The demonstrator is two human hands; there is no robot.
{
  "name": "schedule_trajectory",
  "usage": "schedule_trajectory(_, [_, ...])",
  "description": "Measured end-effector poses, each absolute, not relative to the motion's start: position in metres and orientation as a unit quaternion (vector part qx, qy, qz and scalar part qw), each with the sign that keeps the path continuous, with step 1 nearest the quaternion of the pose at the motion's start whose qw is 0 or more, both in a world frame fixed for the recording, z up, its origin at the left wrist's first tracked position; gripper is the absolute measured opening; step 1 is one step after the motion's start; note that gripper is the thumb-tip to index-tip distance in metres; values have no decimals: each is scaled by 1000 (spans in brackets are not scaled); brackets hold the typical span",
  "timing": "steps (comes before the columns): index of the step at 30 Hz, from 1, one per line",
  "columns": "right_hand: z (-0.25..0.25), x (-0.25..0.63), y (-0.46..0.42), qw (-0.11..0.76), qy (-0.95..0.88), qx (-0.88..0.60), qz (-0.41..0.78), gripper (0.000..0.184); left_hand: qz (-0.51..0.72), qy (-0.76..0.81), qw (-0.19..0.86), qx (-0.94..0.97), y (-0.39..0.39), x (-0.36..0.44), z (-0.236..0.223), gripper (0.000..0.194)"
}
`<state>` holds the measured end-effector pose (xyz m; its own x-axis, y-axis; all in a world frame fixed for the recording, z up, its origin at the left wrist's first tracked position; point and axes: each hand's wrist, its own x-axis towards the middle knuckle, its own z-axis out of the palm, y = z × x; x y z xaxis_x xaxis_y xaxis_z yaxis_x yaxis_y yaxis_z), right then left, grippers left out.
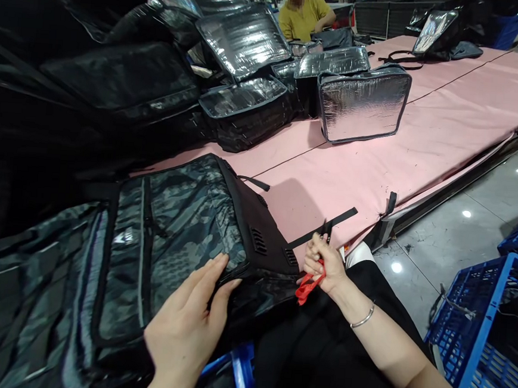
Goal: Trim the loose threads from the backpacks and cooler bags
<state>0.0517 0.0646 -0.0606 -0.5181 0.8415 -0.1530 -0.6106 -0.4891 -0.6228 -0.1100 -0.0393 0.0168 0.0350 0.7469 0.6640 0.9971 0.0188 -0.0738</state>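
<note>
A dark camouflage backpack (pixel 189 224) lies opened out before me, its mesh and zipped panel facing up. My left hand (pixel 196 308) lies on the near edge of this panel, fingers stretched out flat and thumb apart. Just right of the bag, my right hand (pixel 325 265) is closed around scissors (pixel 308 289) with red handles. Their dark blades point up past my fingers, and the red loops hang below. A black strap (pixel 323 228) lies on the pink table cover behind the right hand.
Bags with silver lining, one standing upright (pixel 364 106), crowd the pink-covered table (pixel 444 125). Dark bags (pixel 125 76) are piled high at left. A person in a yellow top (pixel 302 18) is at the far side. Blue crates (pixel 477 319) stand on the floor at right.
</note>
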Motion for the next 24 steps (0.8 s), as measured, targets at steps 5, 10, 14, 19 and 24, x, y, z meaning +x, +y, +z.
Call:
schedule_trajectory(5, [-60, 31, 41, 447, -415, -266, 746, 25, -250, -639, 283, -671, -39, -110, 11, 40])
schedule_trajectory(10, [-61, 28, 33, 430, -447, -287, 730, 25, -320, -636, 260, -652, -43, -108, 8, 27])
schedule_trajectory(14, [-69, 32, 41, 430, -386, -305, 757, 36, -375, -643, 232, -626, -48, -107, 5, 13])
schedule_trajectory(19, [-91, 33, 51, 444, -324, -341, 762, 37, -426, -660, 192, -588, -53, -104, 4, 9])
schedule_trajectory(24, [-112, 34, 52, 459, -312, -395, 732, 39, -461, -657, 213, -557, -67, -97, 5, 13])
